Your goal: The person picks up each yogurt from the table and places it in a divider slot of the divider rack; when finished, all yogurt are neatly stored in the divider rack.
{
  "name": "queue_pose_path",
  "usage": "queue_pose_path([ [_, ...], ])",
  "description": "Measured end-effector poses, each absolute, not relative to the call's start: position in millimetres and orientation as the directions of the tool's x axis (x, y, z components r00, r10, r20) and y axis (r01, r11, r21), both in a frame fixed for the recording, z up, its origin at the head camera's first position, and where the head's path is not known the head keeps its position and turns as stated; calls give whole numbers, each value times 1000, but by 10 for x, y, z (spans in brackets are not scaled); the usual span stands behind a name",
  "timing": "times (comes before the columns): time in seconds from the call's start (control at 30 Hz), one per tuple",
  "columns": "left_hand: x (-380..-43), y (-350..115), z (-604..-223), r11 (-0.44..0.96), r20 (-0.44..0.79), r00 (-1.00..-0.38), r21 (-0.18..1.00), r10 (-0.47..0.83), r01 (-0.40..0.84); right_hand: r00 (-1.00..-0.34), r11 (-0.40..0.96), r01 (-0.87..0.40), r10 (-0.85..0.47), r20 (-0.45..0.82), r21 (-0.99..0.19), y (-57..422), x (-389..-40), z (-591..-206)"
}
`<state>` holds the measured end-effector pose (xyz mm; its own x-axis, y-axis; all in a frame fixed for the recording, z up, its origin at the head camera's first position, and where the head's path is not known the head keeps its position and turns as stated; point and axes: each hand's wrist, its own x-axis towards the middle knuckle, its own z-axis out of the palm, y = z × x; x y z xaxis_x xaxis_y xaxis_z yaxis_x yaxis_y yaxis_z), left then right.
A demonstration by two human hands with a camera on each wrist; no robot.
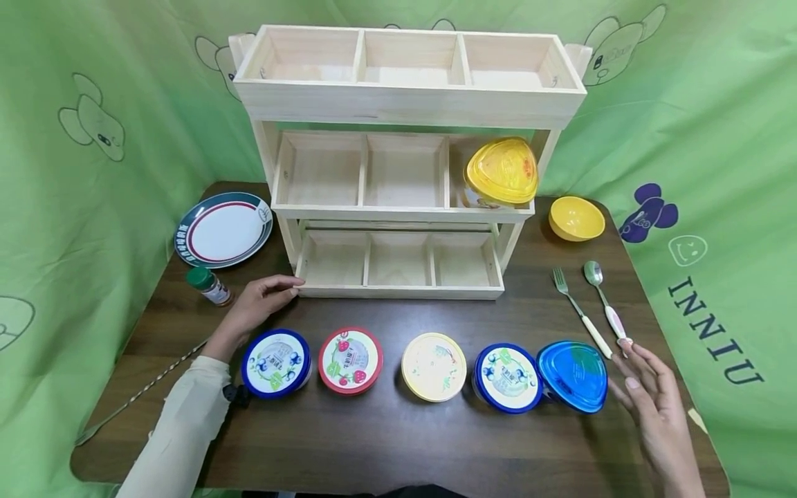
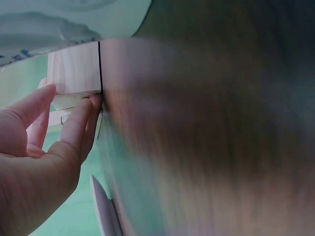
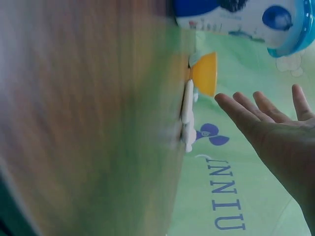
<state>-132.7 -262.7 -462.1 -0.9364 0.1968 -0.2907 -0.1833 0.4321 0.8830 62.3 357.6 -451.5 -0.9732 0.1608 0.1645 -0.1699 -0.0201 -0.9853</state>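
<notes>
A pale wooden three-tier rack (image 1: 407,104) stands at the back of the table, each tier split into three compartments. My left hand (image 1: 264,301) touches the front left corner of its bottom tray (image 1: 398,293) with the fingertips. In the left wrist view, the thumb and fingers of this hand (image 2: 54,132) meet the tray's end (image 2: 74,71). My right hand (image 1: 656,408) holds nothing, its fingers spread, beside a blue-lidded tub (image 1: 573,375) and just below a spoon (image 1: 613,321) and a fork (image 1: 594,333). In the right wrist view, the same hand (image 3: 275,123) shows its fingers extended.
Round tubs line the front: blue (image 1: 276,363), red (image 1: 351,361), cream (image 1: 434,367), blue (image 1: 508,378). A yellow-lidded tub (image 1: 501,170) sits in the middle tier's right compartment. Plates (image 1: 224,228) and a green-capped jar (image 1: 208,286) lie left; a yellow bowl (image 1: 576,218) stands right.
</notes>
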Motion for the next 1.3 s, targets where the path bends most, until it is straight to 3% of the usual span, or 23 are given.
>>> queue_pose_path([
  [0.37,-1335,-2626,-4637,429,-279,-939,887,200,-172,-973,-72,-131,199,114,-989,3323,781,-4606],
  [0.63,-1332,-2635,-4636,427,-271,-939,890,213,-160,-959,-8,131,253,-129,-991,3177,834,-4670],
  [1.3,-1338,-2620,-4622,428,-290,-935,885,206,-181,-945,102,58,325,-22,-993,2989,791,-4646],
])
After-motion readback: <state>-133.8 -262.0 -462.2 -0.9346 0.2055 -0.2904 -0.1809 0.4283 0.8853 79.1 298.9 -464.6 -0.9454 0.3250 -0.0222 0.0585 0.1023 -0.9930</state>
